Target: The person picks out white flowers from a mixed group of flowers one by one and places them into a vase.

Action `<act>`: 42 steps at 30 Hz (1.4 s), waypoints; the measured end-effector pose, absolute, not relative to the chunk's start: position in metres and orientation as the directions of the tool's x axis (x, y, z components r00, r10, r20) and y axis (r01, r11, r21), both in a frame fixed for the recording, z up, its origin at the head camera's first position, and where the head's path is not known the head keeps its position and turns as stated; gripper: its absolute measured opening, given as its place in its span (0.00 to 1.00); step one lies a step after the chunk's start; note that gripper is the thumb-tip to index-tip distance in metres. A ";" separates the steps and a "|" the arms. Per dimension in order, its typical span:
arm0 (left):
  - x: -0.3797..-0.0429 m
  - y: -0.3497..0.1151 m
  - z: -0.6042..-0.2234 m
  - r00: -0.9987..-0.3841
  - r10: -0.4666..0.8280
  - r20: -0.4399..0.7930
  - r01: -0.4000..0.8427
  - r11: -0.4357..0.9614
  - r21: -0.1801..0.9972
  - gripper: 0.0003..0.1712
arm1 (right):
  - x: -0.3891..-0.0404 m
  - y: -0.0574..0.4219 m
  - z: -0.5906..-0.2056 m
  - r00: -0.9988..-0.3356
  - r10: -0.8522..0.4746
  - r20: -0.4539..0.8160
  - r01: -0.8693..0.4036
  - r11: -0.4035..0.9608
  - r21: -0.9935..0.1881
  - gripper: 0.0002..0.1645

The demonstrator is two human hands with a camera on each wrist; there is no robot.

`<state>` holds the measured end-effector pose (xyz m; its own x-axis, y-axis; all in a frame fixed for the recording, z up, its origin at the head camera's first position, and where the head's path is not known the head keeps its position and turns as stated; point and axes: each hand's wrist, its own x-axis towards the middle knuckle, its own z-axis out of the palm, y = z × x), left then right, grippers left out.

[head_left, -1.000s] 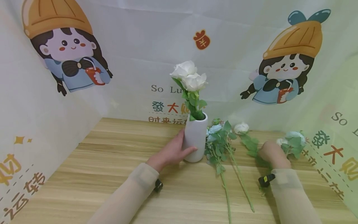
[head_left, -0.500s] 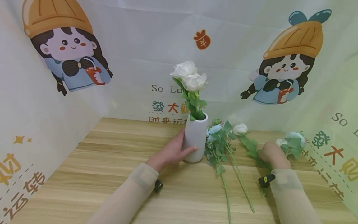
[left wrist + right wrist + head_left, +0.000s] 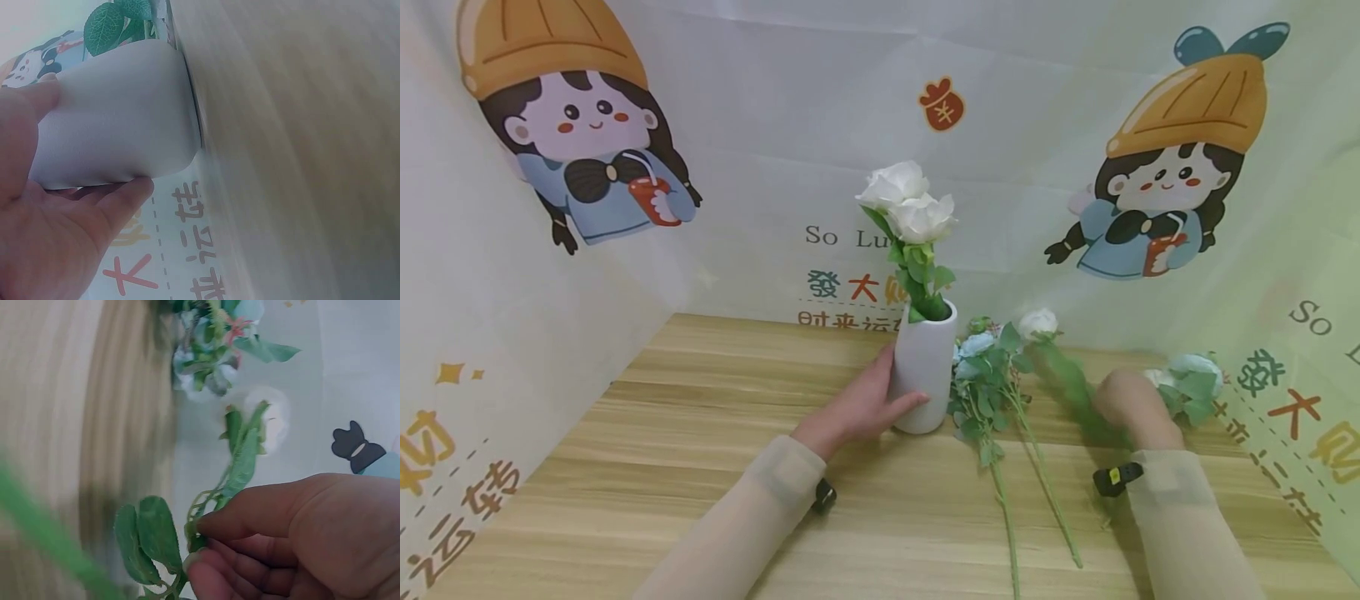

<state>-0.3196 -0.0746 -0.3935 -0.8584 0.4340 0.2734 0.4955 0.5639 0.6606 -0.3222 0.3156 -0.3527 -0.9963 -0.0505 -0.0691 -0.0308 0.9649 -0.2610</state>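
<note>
A white vase [image 3: 923, 367] stands upright on the wooden table, with two white roses [image 3: 910, 204] and their green leaves rising out of it. My left hand [image 3: 861, 404] grips the vase low on its left side, thumb across the front; the left wrist view shows the fingers around its pale wall [image 3: 119, 112]. Over at the right, my right hand [image 3: 1135, 404] pinches the leafy green stem [image 3: 197, 531] of a white artificial flower [image 3: 1038, 323] between thumb and fingers. Its bloom points away toward the back wall, and part of the stem is hidden by the hand.
Blue artificial flowers [image 3: 981, 358] with long bare stems lie on the table [image 3: 700, 433] just right of the vase. Another pale blue bloom [image 3: 1195, 375] lies beyond my right hand by the side wall. A printed cloth [image 3: 760, 125] hangs behind.
The white flower in my right hand has lifted and shifted slightly left, with its bloom rising toward the back wall. My left hand and the vase stay in place.
</note>
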 end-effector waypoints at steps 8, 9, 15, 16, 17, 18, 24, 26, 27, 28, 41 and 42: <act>-0.320 -0.075 -0.394 -0.865 0.428 0.261 0.483 0.570 0.665 0.52 | -0.322 0.311 -0.343 -0.994 -0.054 0.094 -0.085 0.928 -0.362 0.19; -0.320 -0.075 -0.394 -0.866 0.428 0.260 0.482 0.572 0.664 0.52 | -0.322 0.310 -0.342 -0.993 -0.052 0.105 -0.088 0.924 -0.372 0.18; -0.321 -0.075 -0.395 -0.864 0.430 0.263 0.485 0.571 0.662 0.52 | -0.317 0.304 -0.334 -0.986 -0.023 0.163 -0.091 0.900 -0.425 0.19; -0.321 -0.075 -0.395 -0.863 0.430 0.265 0.488 0.571 0.661 0.52 | -0.316 0.302 -0.332 -0.983 -0.014 0.186 -0.095 0.896 -0.435 0.21; -0.321 -0.075 -0.395 -0.862 0.431 0.268 0.490 0.570 0.660 0.52 | -0.315 0.301 -0.330 -0.978 -0.008 0.211 -0.103 0.890 -0.445 0.23; -0.321 -0.075 -0.395 -0.861 0.432 0.270 0.492 0.568 0.659 0.52 | -0.314 0.299 -0.329 -0.973 0.002 0.232 -0.107 0.883 -0.457 0.23; -0.321 -0.075 -0.394 -0.857 0.435 0.277 0.499 0.566 0.656 0.51 | -0.310 0.290 -0.321 -0.942 0.055 0.330 -0.134 0.841 -0.524 0.22; -0.320 -0.075 -0.394 -0.858 0.434 0.275 0.498 0.569 0.655 0.52 | -0.309 0.289 -0.320 -0.937 0.070 0.343 -0.135 0.832 -0.538 0.22; -0.320 -0.075 -0.394 -0.859 0.434 0.272 0.496 0.571 0.654 0.52 | -0.309 0.288 -0.319 -0.935 0.075 0.346 -0.135 0.827 -0.545 0.22; -0.320 -0.075 -0.394 -0.860 0.434 0.270 0.494 0.573 0.654 0.52 | -0.309 0.287 -0.318 -0.933 0.079 0.351 -0.137 0.824 -0.549 0.22; -0.321 -0.075 -0.394 -0.857 0.438 0.271 0.497 0.569 0.655 0.52 | -0.300 0.274 -0.302 -0.879 0.103 0.465 -0.212 0.790 -0.575 0.24; -0.322 -0.075 -0.395 -0.857 0.439 0.271 0.498 0.569 0.654 0.52 | -0.299 0.273 -0.301 -0.879 0.107 0.465 -0.213 0.785 -0.581 0.24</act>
